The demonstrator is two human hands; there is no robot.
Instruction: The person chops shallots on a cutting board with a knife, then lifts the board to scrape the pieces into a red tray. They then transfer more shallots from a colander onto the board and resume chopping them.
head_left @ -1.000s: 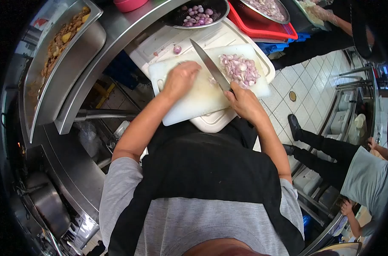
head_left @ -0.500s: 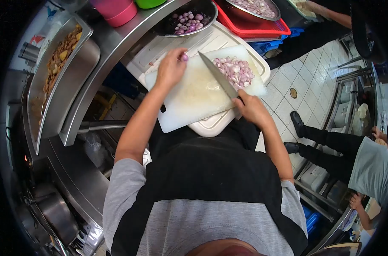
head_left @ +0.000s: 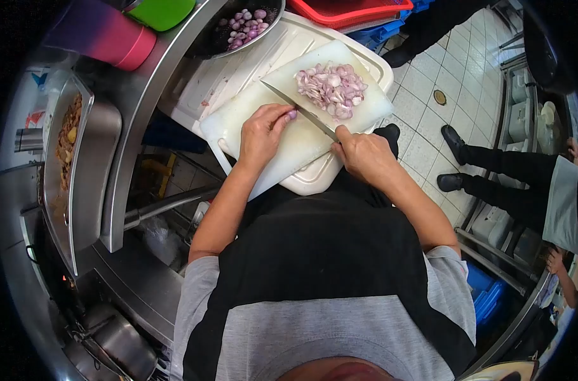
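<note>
My left hand [head_left: 263,132] pinches a small purple shallot [head_left: 293,115] down on the white cutting board [head_left: 238,124]. Gripped by its handle in my right hand [head_left: 365,154] is a kitchen knife [head_left: 315,122], its blade slanting across the board close beside that shallot. Behind the blade lies a pile of sliced shallots [head_left: 332,87], pale with purple edges. Whole peeled shallots [head_left: 244,28] sit in a dark metal bowl [head_left: 280,18] beyond the board. Under the board is an off-white plastic lid [head_left: 197,89].
A steel counter [head_left: 150,95] runs along the left, bearing a deep pan [head_left: 98,171] of cooked food and pink and green containers. Red baskets [head_left: 349,14] stand at the back. Another person's legs [head_left: 505,166] are on the tiled floor to the right; more dark-clothed legs show at the top.
My left hand has brought the shallot from the board's far left toward the middle, next to the blade. The knife has shifted left, away from the slices. The whole view has also turned a little.
</note>
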